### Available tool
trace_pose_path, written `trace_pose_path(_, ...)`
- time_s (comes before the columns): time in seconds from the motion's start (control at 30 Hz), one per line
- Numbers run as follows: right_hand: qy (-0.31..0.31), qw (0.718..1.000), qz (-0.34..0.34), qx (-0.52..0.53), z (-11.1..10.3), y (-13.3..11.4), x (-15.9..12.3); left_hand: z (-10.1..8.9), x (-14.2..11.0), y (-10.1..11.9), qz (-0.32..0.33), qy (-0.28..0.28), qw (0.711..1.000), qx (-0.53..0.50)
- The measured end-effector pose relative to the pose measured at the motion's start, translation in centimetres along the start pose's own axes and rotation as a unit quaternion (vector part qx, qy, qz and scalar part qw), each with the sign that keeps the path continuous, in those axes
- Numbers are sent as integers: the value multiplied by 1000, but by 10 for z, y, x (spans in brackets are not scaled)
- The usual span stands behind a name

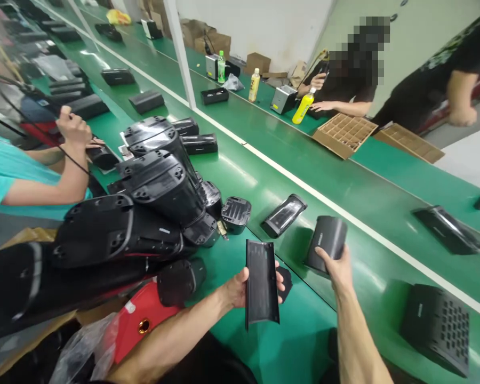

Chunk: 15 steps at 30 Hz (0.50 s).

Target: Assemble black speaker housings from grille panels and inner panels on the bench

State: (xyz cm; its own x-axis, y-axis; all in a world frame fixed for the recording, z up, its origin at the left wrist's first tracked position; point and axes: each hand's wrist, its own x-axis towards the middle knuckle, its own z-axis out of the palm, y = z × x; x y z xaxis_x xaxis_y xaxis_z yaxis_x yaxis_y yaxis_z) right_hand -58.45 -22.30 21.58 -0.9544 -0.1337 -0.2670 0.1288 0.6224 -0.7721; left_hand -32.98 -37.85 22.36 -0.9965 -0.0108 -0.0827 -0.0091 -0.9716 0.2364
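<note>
My left hand (240, 288) grips a long curved black plastic panel (261, 282), held upright over the near edge of the green conveyor belt (344, 186). To its right, my right hand (338, 269) is closed around the lower end of a dark rounded housing (326, 242) that rests on the belt. Behind my left hand stands a heap of black moulded shells (152, 202). A small ribbed black cap (236, 213) and a glossy black cover (284, 214) lie on the belt just beyond both hands.
A red part (142, 317) and a plastic bag sit at lower left. A grilled black housing (436, 325) lies at lower right, another black part (448, 229) farther right. A person in teal works at left; two people stand across the belt by cardboard trays (344, 133) and bottles.
</note>
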Motion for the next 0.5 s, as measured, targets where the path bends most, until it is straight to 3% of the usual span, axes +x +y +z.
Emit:
trace_pose_path(0.07, -6, 999, 29, 35, -19, -9, -43, -5, -2, -4, 4, 5, 1000, 0)
trace_pose_path(0.17, -64, 991, 68, 100, -47, -28, -122, -10, -2, -12, -8, 11, 1000, 0)
trace_pose_path(0.3, -117, 988, 43, 92, -58, -51, -211, -3, -3, -24, -37, 18, 999, 8)
trace_pose_path(0.4, -98, 995, 7, -8, -51, -60, -244, 10, -9, -31, -52, 11, 998, 32)
trace_pose_path(0.5, -78, 993, -13, -86, -45, -63, -257, 21, -16, -35, -40, 10, 998, 53)
